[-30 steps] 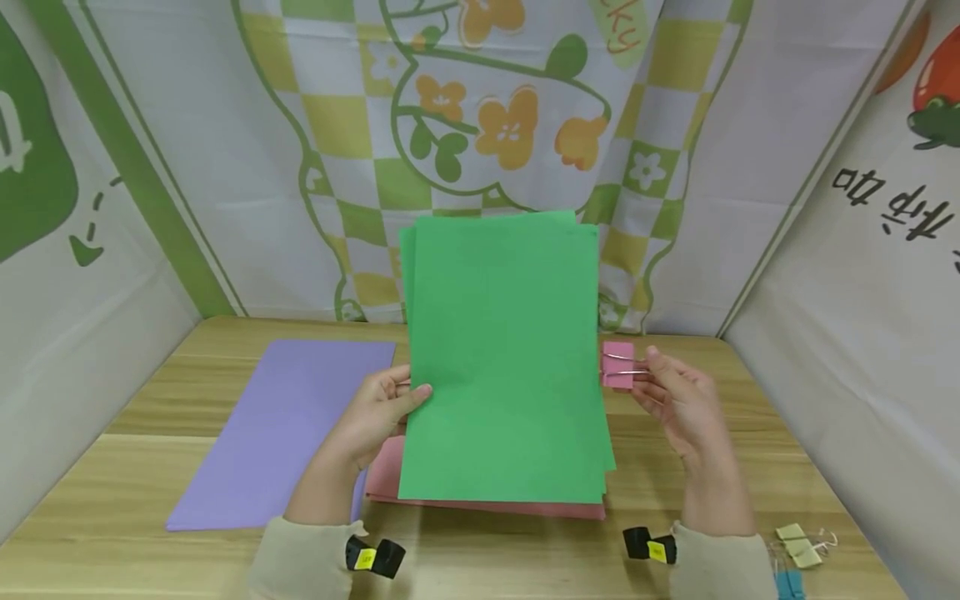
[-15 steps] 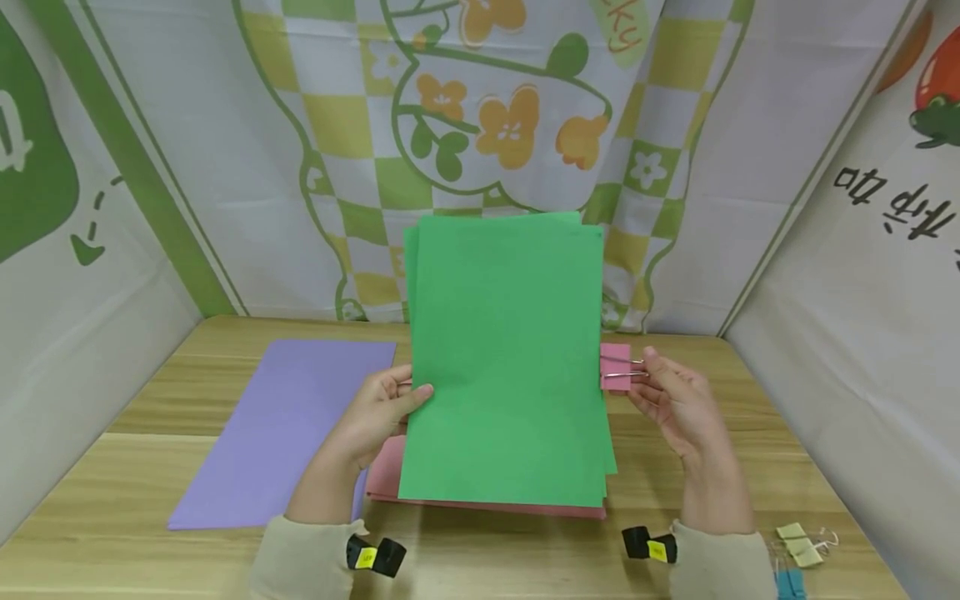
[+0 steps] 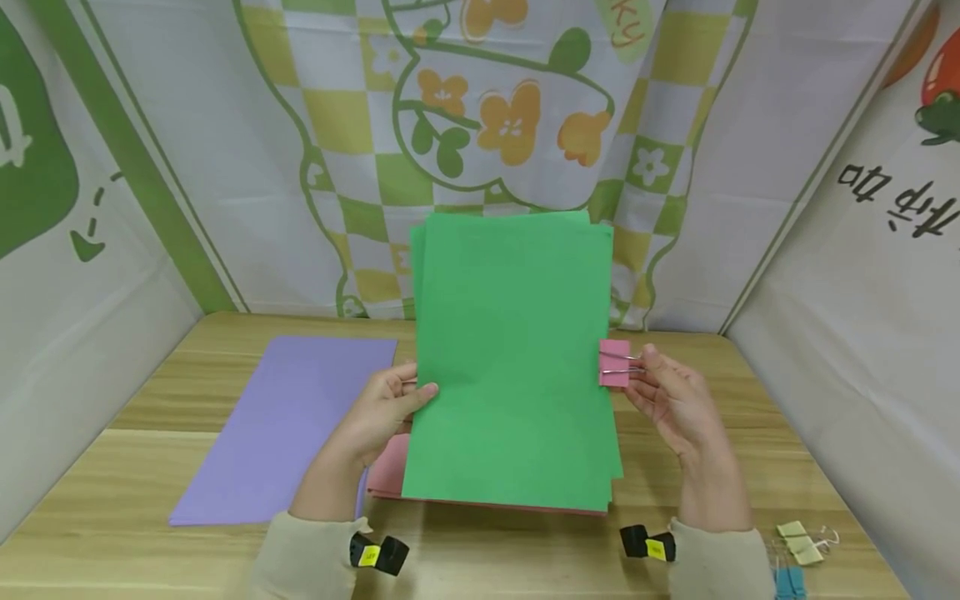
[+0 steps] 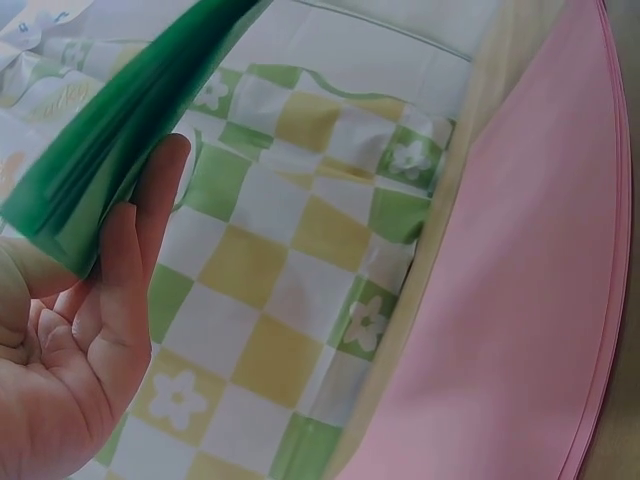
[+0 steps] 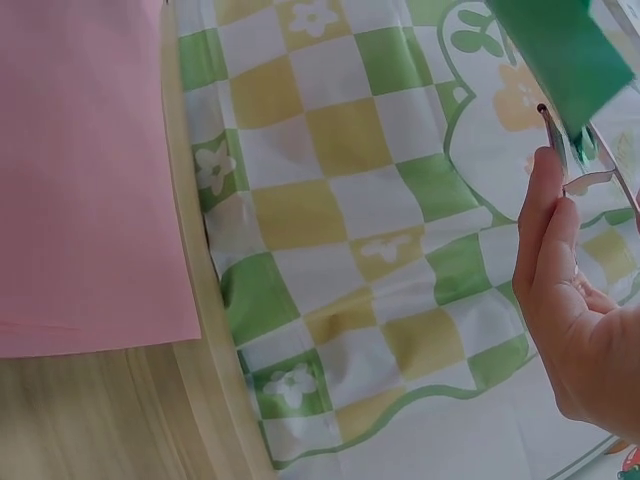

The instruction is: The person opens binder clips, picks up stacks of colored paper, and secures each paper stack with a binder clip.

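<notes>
A loose stack of green paper sheets (image 3: 517, 358) is held upright above the table, its edges not lined up. My left hand (image 3: 382, 412) pinches its left edge, thumb in front and fingers behind. In the left wrist view the sheets (image 4: 130, 130) fan slightly apart. My right hand (image 3: 681, 404) squeezes the wire handles of a pink binder clip (image 3: 615, 363). This clip overlaps the stack's right edge. In the right wrist view the right hand (image 5: 580, 290) grips the handles, with a corner of the green sheets (image 5: 565, 60) between the clip's sides.
Pink sheets (image 3: 386, 471) lie on the table, partly hidden behind the green stack. Purple sheets (image 3: 277, 433) lie to the left. At the front right are a yellow binder clip (image 3: 801, 542) and a blue one (image 3: 790, 583). A patterned curtain (image 3: 510, 125) hangs behind.
The green stack has shifted slightly right in my left hand. The pink binder clip has come slightly left, from beside the stack's right edge to overlapping it.
</notes>
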`<state>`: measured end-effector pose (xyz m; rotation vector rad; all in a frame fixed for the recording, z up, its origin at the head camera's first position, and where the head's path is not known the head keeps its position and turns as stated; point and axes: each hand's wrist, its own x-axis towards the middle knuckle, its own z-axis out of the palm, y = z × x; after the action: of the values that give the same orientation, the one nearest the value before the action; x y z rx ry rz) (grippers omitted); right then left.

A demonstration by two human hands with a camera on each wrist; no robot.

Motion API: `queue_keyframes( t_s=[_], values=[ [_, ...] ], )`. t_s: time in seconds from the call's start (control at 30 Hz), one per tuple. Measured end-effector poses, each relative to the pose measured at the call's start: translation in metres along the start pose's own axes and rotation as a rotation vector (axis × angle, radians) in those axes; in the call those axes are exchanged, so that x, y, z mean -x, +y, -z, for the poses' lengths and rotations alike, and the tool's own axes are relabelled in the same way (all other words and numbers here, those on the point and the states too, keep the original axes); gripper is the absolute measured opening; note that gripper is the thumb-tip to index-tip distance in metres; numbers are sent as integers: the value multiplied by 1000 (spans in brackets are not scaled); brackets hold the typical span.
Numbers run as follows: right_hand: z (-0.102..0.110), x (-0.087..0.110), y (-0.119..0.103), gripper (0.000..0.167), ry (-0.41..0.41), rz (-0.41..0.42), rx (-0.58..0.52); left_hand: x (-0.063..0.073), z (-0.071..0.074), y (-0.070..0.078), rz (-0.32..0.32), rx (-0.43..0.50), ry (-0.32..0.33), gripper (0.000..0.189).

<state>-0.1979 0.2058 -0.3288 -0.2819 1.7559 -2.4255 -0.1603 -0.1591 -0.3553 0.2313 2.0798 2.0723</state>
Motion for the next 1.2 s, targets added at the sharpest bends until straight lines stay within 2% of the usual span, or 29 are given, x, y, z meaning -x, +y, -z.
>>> queue_keyframes(
  t_s=[0.27,0.53,0.87,1.2],
  values=[
    [-1,-2,1,31,-61,15,-26,-2,-3,-2,-12,3,-35,46],
    [-4,-1,1,31,-57,29,-3,-3,-6,-3,-14,15,-50,45],
    [-14,0,1,28,-8,48,6,-5,-12,-4,-29,37,-7,41],
    [-15,3,1,27,-69,104,-58,-8,-19,-6,-34,60,46,38]
  ],
)
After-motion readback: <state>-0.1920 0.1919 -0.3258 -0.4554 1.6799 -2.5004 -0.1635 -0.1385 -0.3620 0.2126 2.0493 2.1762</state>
